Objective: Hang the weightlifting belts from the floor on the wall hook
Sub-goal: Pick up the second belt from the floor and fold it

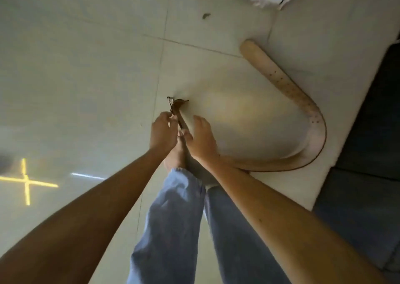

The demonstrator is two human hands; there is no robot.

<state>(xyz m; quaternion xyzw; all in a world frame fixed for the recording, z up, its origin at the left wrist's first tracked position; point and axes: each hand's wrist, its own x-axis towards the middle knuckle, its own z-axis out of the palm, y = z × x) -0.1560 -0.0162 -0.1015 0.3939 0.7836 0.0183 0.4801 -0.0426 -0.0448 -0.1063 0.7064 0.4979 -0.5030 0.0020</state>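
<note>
belt [287, 84] partly behind hands [184, 136], buckle [173, 104] blurred

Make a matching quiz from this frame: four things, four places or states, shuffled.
Things:
1. tan leather weightlifting belt
2. dark metal belt buckle
3. yellow cross of light
4. dark cushioned seat

Places or states:
A. on the pale floor tiles, far left
B. along the right edge
C. curved in a loop on the floor
D. just beyond the left hand and right hand

Pairs: 1-C, 2-D, 3-A, 4-B
</note>
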